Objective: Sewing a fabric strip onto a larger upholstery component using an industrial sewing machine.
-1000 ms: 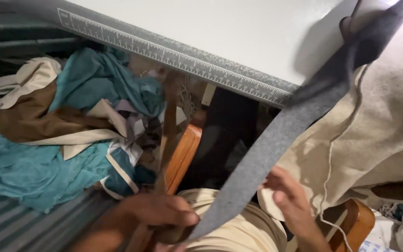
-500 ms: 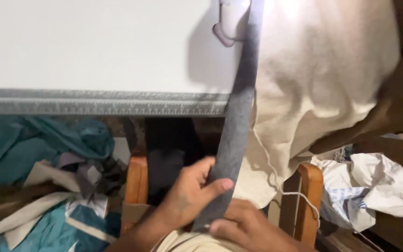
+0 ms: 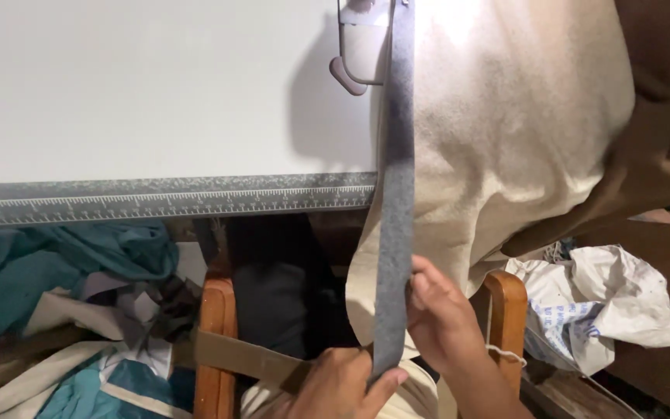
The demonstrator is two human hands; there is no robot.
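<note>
Head cam | L hand (image 3: 343, 384) grip closed on grey strip (image 3: 395, 202) lower end | R hand (image 3: 440, 314) pinches strip edge | cream cloth (image 3: 505, 124) draped over white worktop (image 3: 133, 85)

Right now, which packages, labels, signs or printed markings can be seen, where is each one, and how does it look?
Printed ruler strip: along the white table's front edge, a long grey band with fine pale scale marks.
Crumpled sack: low on the right, beside the wooden chair, white and creased, with small blue print on its side.
No signs or screens are in view.
</note>
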